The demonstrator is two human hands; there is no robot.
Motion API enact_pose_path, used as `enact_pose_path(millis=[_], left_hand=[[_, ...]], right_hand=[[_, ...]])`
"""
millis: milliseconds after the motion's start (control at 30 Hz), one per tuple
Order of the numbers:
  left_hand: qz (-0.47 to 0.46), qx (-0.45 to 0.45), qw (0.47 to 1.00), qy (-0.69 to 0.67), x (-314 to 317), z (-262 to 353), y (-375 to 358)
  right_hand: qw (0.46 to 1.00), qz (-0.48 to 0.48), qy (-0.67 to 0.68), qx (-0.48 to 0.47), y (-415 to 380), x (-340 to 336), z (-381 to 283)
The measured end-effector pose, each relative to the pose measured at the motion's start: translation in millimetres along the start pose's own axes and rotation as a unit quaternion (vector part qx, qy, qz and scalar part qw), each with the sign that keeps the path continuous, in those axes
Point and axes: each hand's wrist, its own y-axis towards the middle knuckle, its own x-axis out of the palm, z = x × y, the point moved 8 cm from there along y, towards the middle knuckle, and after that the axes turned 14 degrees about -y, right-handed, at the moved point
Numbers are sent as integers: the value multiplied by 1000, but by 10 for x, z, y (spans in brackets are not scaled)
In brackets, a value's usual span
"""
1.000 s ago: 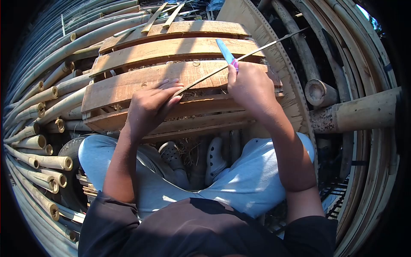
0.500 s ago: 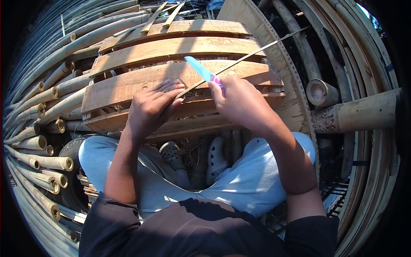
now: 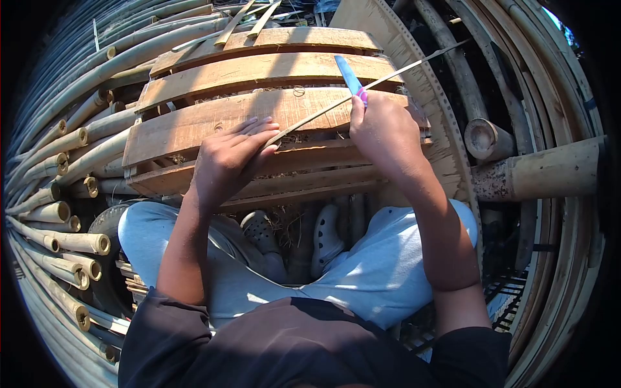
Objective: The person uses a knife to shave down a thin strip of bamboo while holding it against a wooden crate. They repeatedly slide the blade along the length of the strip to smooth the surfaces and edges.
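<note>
A thin bamboo strip [image 3: 323,109] slants up to the right across the slatted wooden crate [image 3: 187,129]. My left hand [image 3: 233,152] lies on the crate's front plank, the lower end of the strip pinned under its fingers and thumb. My right hand [image 3: 386,129] is closed around the pink and purple handle of a knife. The knife's blue blade [image 3: 348,74] points up and to the left, and its base meets the strip near the handle. The strip's far end reaches past the crate to the right.
Bamboo poles [image 3: 77,242] are stacked at the left, their cut ends toward me. A curved wooden sheet [image 3: 446,139] stands along the crate's right side. Further right lies a thick bamboo pole [image 3: 550,169]. Two flat strips [image 3: 233,24] rest on the crate's back edge.
My right hand has moved right and slightly up along the strip with the knife, and the blade stands more upright. My left hand has stayed in place.
</note>
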Motion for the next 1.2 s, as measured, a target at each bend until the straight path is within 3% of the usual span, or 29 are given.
enact_pose_path(millis=[33, 100, 233, 367, 467, 567, 767, 1000, 1067, 1133, 1200], left_hand=[[-3, 1, 1000, 3, 4, -3, 4], [-8, 2, 1000, 6, 7, -1, -1], [-22, -11, 1000, -9, 3, 8, -9], [-11, -30, 998, -46, -3, -9, 9], [-26, -16, 998, -48, 9, -12, 22], [-60, -38, 991, -111, -63, 83, 78], [-137, -60, 983, -110, -38, 1, 32], [-123, -69, 985, -103, 34, -11, 14], [-89, -19, 996, 17, 6, 20, 36], [-72, -11, 996, 57, 4, 30, 53], [-53, -5, 994, 96, -4, 2, 43]], right_hand=[[999, -45, -27, -10, -102, -19, -183], [994, -50, 45, -87, -381, 117, -565], [973, -117, 151, -127, -421, 179, -620], [977, -88, 190, -43, -154, 186, -272], [927, -126, 352, 10, -32, 338, -175], [921, -88, 380, 2, 42, 436, -164], [923, -68, 378, 14, 117, 370, -124], [906, -34, 422, 17, 217, 310, -64], [924, -38, 381, -4, 254, 284, -49], [955, -20, 295, -26, 310, 224, 0], [950, -12, 310, -33, 328, 176, 82]])
